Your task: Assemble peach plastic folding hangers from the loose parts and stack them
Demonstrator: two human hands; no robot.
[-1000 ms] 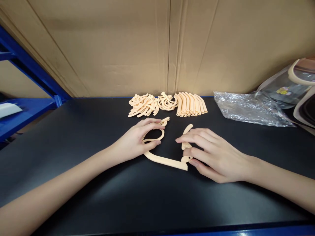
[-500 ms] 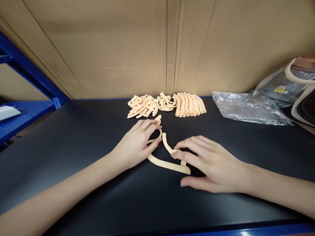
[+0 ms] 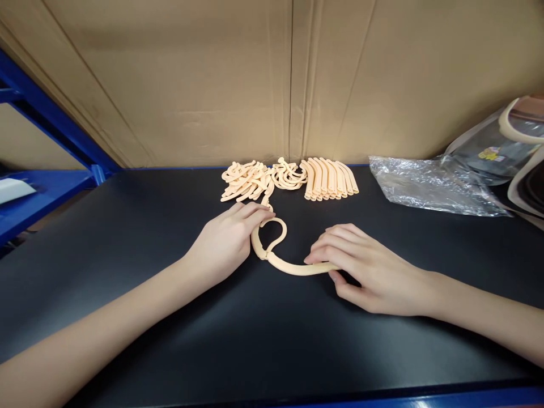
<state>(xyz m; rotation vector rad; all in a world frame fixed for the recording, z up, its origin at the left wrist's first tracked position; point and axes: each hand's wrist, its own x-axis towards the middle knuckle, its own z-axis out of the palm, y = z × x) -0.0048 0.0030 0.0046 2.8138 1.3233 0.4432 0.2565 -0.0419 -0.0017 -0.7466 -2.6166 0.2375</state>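
Observation:
Several beige curved pieces lie on the black tabletop between my hands. The fingers of my left hand (image 3: 227, 241) are wrapped over a thick bent piece (image 3: 256, 242), with one end showing beyond the fingertips. Beside it curls a thin hook-shaped piece (image 3: 284, 229), which meets the thick piece's lower end. A long curved piece (image 3: 297, 269) runs right from that same spot; I cannot tell whether they are joined. My right hand (image 3: 365, 269) pinches its far end between thumb and fingers, hiding the tip.
Along the back lie a loose heap of thin beige pieces (image 3: 246, 181), a smaller pile of curled ones (image 3: 287, 174) and a neat row of thick curved tubes (image 3: 329, 178). Clear plastic wrap (image 3: 429, 184) and a transparent bag (image 3: 480, 153) sit at the right. A cardboard wall (image 3: 191, 85) stands behind.
My right hand has closed on the long piece's end, which has swung upward. The thin curved piece formerly under its fingertips no longer shows there. My left hand has shifted slightly left.

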